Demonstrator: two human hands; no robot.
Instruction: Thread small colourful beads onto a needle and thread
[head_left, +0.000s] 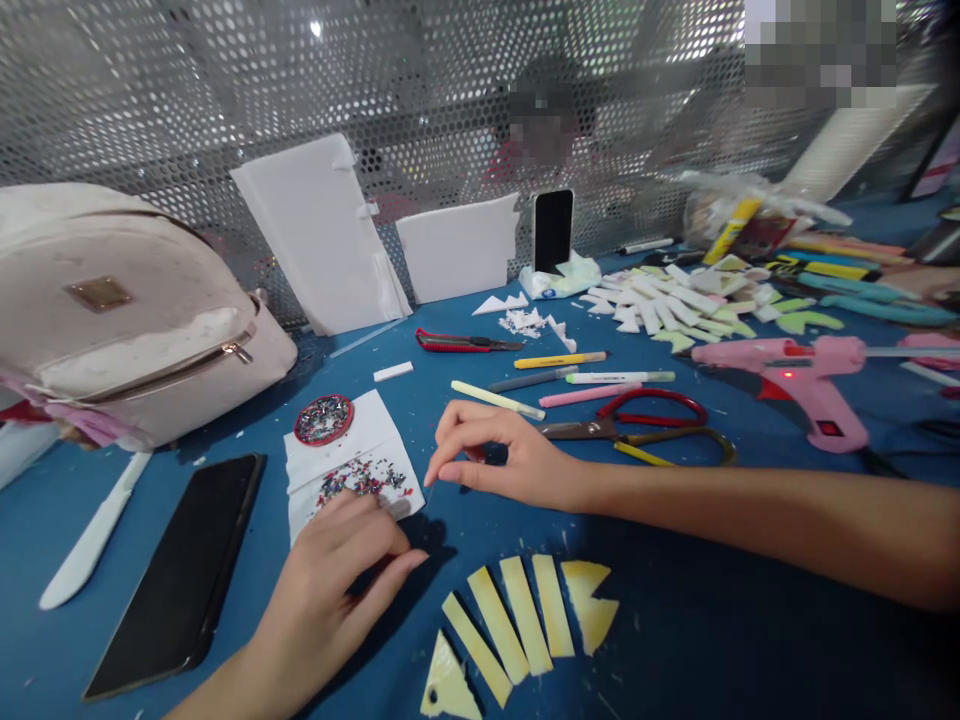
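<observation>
My left hand (pixel 341 580) hovers low at the near edge of a folded white paper (pixel 386 440), its fingers bent and the thumb held apart; I see nothing in it. On the paper lies a scatter of small black, white and red flakes (pixel 367 478), beside a round red-rimmed lid (pixel 324 420) filled with similar flakes. My right hand (pixel 510 455) is at the paper's right corner, thumb and forefinger pinched together; whatever is between them is too small to name. In front of both hands, yellow foam pieces (pixel 526 615) form a fish-skeleton shape: a head with a hole, several strips and a notched tail.
Behind my right hand lie red-and-yellow scissors (pixel 652 415), several markers (pixel 562 360) and a red box cutter (pixel 465 342). A pink glue gun (pixel 802 385), its light on, and a foam scrap pile (pixel 675 300) are right. A phone (pixel 180 575), white knife (pixel 97 535) and backpack (pixel 135 320) stand left.
</observation>
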